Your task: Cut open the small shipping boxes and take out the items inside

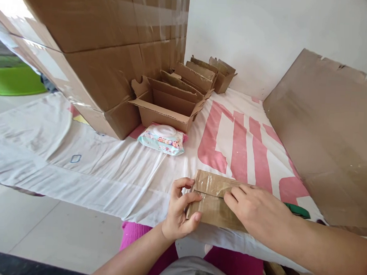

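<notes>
A: Where are both hands working?
B: On a small cardboard box (216,212), which is lying at the near edge of the cloth-covered desk (106,178). The left hand (179,210) is spreading its fingers and thumb apart against the box's left end. The right hand (258,208) is resting bent fingers on the top; I'm not able to tell whether it is gripping.
A: Is that box carrying any writing?
B: I'm seeing none on the parts that are showing, only glossy streaks.
A: And the wipes packet (163,140)?
B: It is bearing printed lettering and colourful pictures below its white lid, but the words are staying too blurred to read. It is sitting in front of an open box (164,119), the nearest of a row.
A: What about the cloth?
B: It is displaying big pink shapes (240,145); I'm not making out any word. Farther left, a small blue outline (75,158) is marking it.
A: Anything beside the right hand?
B: A green object (299,210) is lying just beyond that forearm, and I'm reading no label on it. The big taped carton (103,66) is showing plain brown sides.
</notes>
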